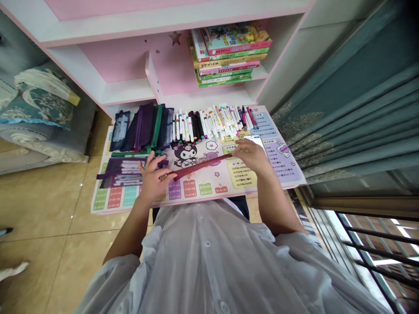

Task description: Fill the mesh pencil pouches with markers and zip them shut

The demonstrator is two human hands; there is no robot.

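Note:
A dark red pouch [203,165], seen nearly edge-on as a long narrow strip, stretches between my hands above the desk mat. My left hand [153,178] pinches its left end between thumb and forefinger, the other fingers spread. At the right end, my right hand [250,155] grips it with the fingertips. Beside my left hand lies a purple mesh pouch [110,171] with several white markers inside. Behind it are stacked purple, green and navy zip pouches [144,126]. A row of loose markers [222,122], mostly white with some black, runs along the back.
A phone [258,141] lies partly behind my right hand on the printed desk mat [209,189]. Pink and white shelves [176,19] rise behind the desk and hold a stack of books [229,56]. Curtains [353,83] hang at the right.

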